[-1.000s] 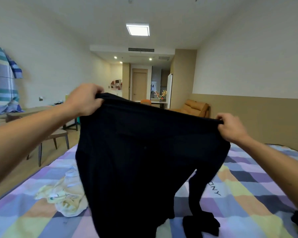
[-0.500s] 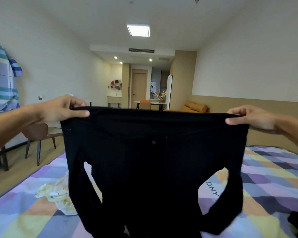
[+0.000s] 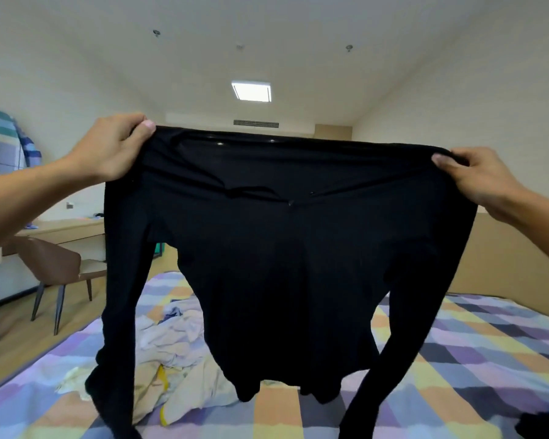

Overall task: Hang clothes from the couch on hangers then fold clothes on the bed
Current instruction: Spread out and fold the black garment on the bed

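A black long-sleeved top (image 3: 282,264) hangs spread out in front of me, above the bed (image 3: 457,359) with its checked pastel cover. My left hand (image 3: 111,147) pinches its left shoulder and my right hand (image 3: 476,179) pinches its right shoulder. Both sleeves dangle down at the sides, and the hem hangs just above the cover. Behind the top, a crumpled pile of pale clothes (image 3: 171,359) lies on the bed, partly hidden.
A brown chair (image 3: 57,274) and a wooden desk (image 3: 64,231) stand at the left beside the bed. A striped cloth (image 3: 0,137) hangs on the left wall. Something dark (image 3: 542,423) lies at the bed's bottom right corner.
Both hands have lifted the black top higher and stretched it wider, so the sleeves now hang free off the bed. The view has tilted up toward the ceiling.
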Demonstrator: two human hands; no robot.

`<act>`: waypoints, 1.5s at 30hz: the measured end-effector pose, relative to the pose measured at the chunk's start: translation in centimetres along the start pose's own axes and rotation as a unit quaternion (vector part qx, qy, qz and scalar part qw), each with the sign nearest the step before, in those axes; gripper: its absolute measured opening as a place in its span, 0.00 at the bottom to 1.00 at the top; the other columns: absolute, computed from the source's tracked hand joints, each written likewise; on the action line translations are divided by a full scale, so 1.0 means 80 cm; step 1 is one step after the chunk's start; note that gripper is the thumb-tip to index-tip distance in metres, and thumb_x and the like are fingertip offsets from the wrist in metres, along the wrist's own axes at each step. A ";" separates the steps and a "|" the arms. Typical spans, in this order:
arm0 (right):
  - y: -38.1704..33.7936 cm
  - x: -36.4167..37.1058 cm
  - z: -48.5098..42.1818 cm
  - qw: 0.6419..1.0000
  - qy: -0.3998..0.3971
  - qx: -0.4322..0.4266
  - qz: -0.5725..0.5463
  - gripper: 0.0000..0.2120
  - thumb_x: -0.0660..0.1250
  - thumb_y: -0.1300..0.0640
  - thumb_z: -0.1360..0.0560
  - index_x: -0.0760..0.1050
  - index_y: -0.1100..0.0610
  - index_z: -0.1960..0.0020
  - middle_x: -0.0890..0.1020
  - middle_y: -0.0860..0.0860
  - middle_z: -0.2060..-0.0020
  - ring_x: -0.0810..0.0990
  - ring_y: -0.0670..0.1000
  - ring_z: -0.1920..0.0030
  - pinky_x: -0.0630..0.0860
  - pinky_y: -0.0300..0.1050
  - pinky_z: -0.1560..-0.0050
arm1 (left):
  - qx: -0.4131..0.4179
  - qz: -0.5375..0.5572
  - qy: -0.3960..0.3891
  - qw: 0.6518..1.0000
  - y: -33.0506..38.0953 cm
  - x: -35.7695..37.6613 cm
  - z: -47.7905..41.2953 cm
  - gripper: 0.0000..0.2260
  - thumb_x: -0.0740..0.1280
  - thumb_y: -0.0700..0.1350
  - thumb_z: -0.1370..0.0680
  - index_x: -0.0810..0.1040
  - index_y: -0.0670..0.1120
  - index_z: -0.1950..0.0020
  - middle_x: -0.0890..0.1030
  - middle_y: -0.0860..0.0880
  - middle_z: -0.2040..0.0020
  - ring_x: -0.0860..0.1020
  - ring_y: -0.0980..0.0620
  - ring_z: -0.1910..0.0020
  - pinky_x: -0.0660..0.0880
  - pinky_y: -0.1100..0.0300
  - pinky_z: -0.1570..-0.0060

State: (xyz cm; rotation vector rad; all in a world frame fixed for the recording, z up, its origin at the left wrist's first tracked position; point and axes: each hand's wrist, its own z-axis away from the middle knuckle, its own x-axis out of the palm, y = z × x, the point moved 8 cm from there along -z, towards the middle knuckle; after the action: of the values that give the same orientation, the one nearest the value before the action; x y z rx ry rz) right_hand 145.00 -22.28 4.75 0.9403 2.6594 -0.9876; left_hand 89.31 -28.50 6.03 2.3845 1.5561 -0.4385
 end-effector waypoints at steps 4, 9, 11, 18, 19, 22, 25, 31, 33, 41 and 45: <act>-0.019 -0.006 0.019 0.997 -0.059 -0.004 -0.046 0.17 0.67 0.46 0.21 0.82 0.60 0.51 0.85 0.48 0.62 0.81 0.44 0.64 0.79 0.38 0.62 | 0.033 -0.035 0.031 0.998 0.008 -0.027 0.007 0.18 0.52 0.51 0.16 0.68 0.41 0.60 0.70 0.42 0.67 0.70 0.41 0.64 0.60 0.52 0.61; -0.033 0.000 0.029 0.991 -0.088 -0.002 -0.097 0.17 0.68 0.42 0.26 0.84 0.55 0.51 0.87 0.48 0.58 0.84 0.44 0.59 0.82 0.38 0.57 | 0.022 -0.029 0.050 0.998 0.007 -0.025 0.012 0.17 0.53 0.50 0.16 0.70 0.40 0.57 0.71 0.39 0.66 0.70 0.41 0.63 0.63 0.50 0.60; -0.027 0.022 0.037 0.988 -0.121 0.012 -0.098 0.16 0.69 0.42 0.27 0.84 0.55 0.51 0.87 0.47 0.59 0.84 0.43 0.61 0.81 0.35 0.61 | 0.011 -0.023 0.026 0.999 0.002 0.001 0.019 0.18 0.53 0.51 0.16 0.70 0.40 0.57 0.72 0.39 0.65 0.71 0.41 0.62 0.63 0.51 0.60; 0.128 0.186 0.091 0.961 -0.246 0.117 -0.040 0.17 0.70 0.49 0.22 0.83 0.63 0.48 0.86 0.61 0.56 0.82 0.52 0.60 0.79 0.41 0.62 | -0.067 0.007 -0.147 0.987 -0.059 0.212 0.136 0.20 0.53 0.52 0.17 0.71 0.41 0.60 0.74 0.42 0.66 0.74 0.42 0.62 0.67 0.49 0.60; 0.157 0.212 0.103 0.957 -0.258 0.131 -0.019 0.16 0.69 0.51 0.20 0.83 0.65 0.48 0.86 0.63 0.56 0.81 0.53 0.60 0.77 0.43 0.60 | -0.079 0.003 -0.180 0.980 -0.067 0.243 0.159 0.21 0.53 0.53 0.17 0.71 0.40 0.61 0.76 0.41 0.65 0.75 0.41 0.62 0.69 0.47 0.59; 0.259 0.312 0.161 0.929 -0.318 0.184 0.042 0.15 0.70 0.51 0.21 0.82 0.64 0.56 0.84 0.59 0.64 0.79 0.52 0.65 0.72 0.44 0.61 | -0.136 -0.018 -0.271 0.953 -0.107 0.355 0.256 0.20 0.56 0.50 0.14 0.73 0.42 0.63 0.79 0.37 0.61 0.78 0.37 0.59 0.70 0.48 0.58; 0.349 0.404 0.218 0.915 -0.341 0.182 0.113 0.16 0.69 0.50 0.20 0.77 0.59 0.61 0.76 0.55 0.67 0.75 0.52 0.64 0.66 0.46 0.61 | -0.237 -0.068 -0.323 0.914 -0.147 0.442 0.360 0.19 0.58 0.52 0.15 0.72 0.45 0.63 0.81 0.34 0.52 0.78 0.35 0.52 0.74 0.45 0.52; 0.463 0.495 0.343 0.826 -0.466 0.193 0.250 0.28 0.56 0.36 0.19 0.70 0.53 0.27 0.72 0.60 0.34 0.70 0.62 0.31 0.67 0.56 0.31 | -0.118 -0.055 -0.317 0.940 -0.026 0.507 0.428 0.19 0.57 0.60 0.22 0.74 0.46 0.47 0.75 0.41 0.47 0.72 0.38 0.47 0.69 0.44 0.49; 0.459 0.485 0.348 0.840 -0.460 0.196 0.211 0.31 0.55 0.34 0.20 0.67 0.52 0.24 0.71 0.60 0.31 0.68 0.62 0.29 0.65 0.57 0.28 | -0.072 0.035 -0.352 0.933 0.052 0.521 0.438 0.21 0.54 0.62 0.23 0.74 0.48 0.45 0.75 0.46 0.46 0.72 0.42 0.45 0.70 0.45 0.47; 0.449 0.312 0.389 0.810 -0.466 0.266 0.235 0.33 0.70 0.44 0.22 0.63 0.57 0.23 0.77 0.57 0.35 0.77 0.56 0.38 0.71 0.45 0.41 | -0.054 0.170 -0.490 0.853 0.284 0.581 0.497 0.23 0.56 0.58 0.16 0.68 0.47 0.25 0.69 0.47 0.26 0.65 0.45 0.27 0.62 0.49 0.29; 0.432 0.221 0.432 0.766 -0.488 0.310 0.280 0.34 0.72 0.36 0.27 0.71 0.57 0.30 0.78 0.52 0.39 0.77 0.53 0.43 0.72 0.45 0.44 | -0.053 0.107 -0.536 0.836 0.321 0.601 0.549 0.36 0.45 0.69 0.22 0.57 0.50 0.18 0.55 0.48 0.18 0.49 0.49 0.18 0.46 0.47 0.21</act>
State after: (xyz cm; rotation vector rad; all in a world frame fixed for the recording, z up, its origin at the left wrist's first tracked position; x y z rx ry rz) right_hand 149.52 -14.92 -46.55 0.8545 1.1015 -1.6037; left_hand 126.47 -14.67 -51.64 1.6168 0.7359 -1.2918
